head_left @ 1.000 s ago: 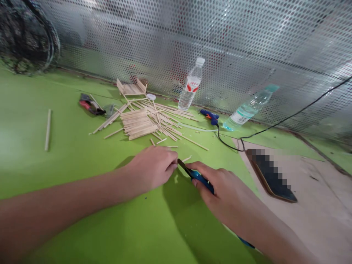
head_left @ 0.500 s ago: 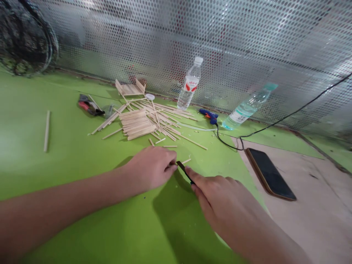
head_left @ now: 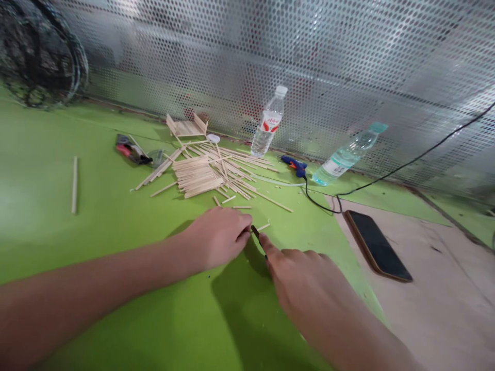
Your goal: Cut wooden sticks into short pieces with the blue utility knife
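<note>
A perforated metal wall (head_left: 348, 62) closes off the far side of the green bench (head_left: 96, 216), and a brown board (head_left: 444, 288) covers the bench at 4 o'clock. Both forearms reach in from the near edge, and the hands meet at the centre. The left hand (head_left: 216, 237) lies knuckles up with its grip pinched down against the bench, apparently to pin something small flat, though whatever it pins is hidden under the fingertips. The right hand (head_left: 305, 278) is clenched over the handle of a knife (head_left: 255, 231). Its forefinger runs along the back, probably to bear down on the dark blade, whose tip shows just beside the left fingertips. A loose pile of wooden sticks (head_left: 201, 175) lies at 11 o'clock, within reach of the left hand. A small stick frame (head_left: 186, 126) stands behind the pile near the wall. A phone (head_left: 377, 245) lies face up on the board at 3 o'clock, well apart from the blade. At 1 o'clock an upright water bottle (head_left: 267, 126) and a tilted one (head_left: 344, 157) stand close to the wall, with a blue glue gun (head_left: 294, 165) between them, its cable (head_left: 406, 167) trailing off to the right. Red-handled cutters (head_left: 129, 149) rest at 10 o'clock and a lone stick (head_left: 74, 184) at 9 o'clock. A short offcut (head_left: 263, 226) lies just beyond the knife tip.
</note>
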Demonstrator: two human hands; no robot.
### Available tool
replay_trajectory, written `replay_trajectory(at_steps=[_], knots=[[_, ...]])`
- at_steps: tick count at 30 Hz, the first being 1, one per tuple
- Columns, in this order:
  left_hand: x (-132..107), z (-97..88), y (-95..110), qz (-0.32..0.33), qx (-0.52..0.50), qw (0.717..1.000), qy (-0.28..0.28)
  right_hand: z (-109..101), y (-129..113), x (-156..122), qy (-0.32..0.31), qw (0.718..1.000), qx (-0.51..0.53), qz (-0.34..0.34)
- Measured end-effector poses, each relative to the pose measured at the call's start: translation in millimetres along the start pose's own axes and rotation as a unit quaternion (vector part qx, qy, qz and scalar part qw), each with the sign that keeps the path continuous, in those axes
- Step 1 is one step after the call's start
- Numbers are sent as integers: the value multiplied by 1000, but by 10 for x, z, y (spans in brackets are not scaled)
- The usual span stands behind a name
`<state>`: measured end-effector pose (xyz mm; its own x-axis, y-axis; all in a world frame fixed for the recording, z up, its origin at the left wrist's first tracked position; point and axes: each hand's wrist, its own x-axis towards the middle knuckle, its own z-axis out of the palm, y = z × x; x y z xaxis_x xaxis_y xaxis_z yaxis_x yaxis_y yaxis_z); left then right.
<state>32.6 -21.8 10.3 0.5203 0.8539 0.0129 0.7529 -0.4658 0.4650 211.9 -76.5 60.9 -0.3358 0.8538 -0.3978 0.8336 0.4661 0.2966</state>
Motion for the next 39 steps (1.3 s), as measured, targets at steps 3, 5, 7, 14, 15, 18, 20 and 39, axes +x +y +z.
replay_trajectory(at_steps=[3,5,7,14,15,18,20,39], knots=[[1,-6,-1,-4,-9,1000,-7,33,-8,-9,6,1000,-17,-6],[2,-10,-2,-9,-30,999,-16,63,2,-33,2,1000,-20,-6],[6,-11,-10,-11,-52,998,-21,85,6,-48,-5,1000,-22,-3],[22,13,-42,3,-72,997,17,89,-32,-2,28,999,-21,-3],[20,17,-41,13,-78,997,23,90,-32,-4,29,999,-20,-1],[14,17,-39,69,-48,996,34,89,-23,-31,30,999,-21,2],[22,6,-42,102,-5,994,31,81,-13,-54,34,999,-21,-2],[221,-5,-144,177,-6,984,3,203,20,-220,40,981,168,85]])
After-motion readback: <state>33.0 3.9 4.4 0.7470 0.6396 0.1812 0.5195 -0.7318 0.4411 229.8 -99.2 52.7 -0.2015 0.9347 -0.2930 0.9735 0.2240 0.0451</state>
